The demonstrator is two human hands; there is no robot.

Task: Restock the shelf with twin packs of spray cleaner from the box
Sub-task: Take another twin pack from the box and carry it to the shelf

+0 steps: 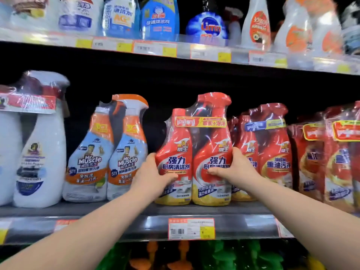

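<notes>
Two bare forearms reach up from the lower edge of the view, the left forearm (87, 230) from the lower left and the right forearm (292, 207) from the lower right, both crossing in front of the shelf (136, 225).

Middle shelf, left to right:

1. At the far left stands a wrapped pack of white bottles (39, 152) with a red band near its top.
2. Just beside it stands a blue-and-orange twin pack (105, 158) of trigger sprayers.
3. The left hand (153, 176) grips the left side of the red twin pack (194, 152), thumb laid across the front label; the fingers behind the pack are hidden.
4. The red twin pack stands upright at the front of the shelf, between the blue-and-orange twin pack and the darker red packs. Its base meets the shelf board, directly above a red-framed price tag (191, 228) on the shelf rail.
5. The right hand (233, 168) grips the right side of the same pack, thumb pressed across the front of the right-hand bottle.
6. Touching the held pack on the right is a darker red twin pack (272, 152) with a blue band.
7. Further red packs (331, 162) with yellow bands fill the far right.

An upper shelf (194, 51) carries blue bottles (159, 18) and white ones. Green and orange items (233, 256) show below, blurred.
</notes>
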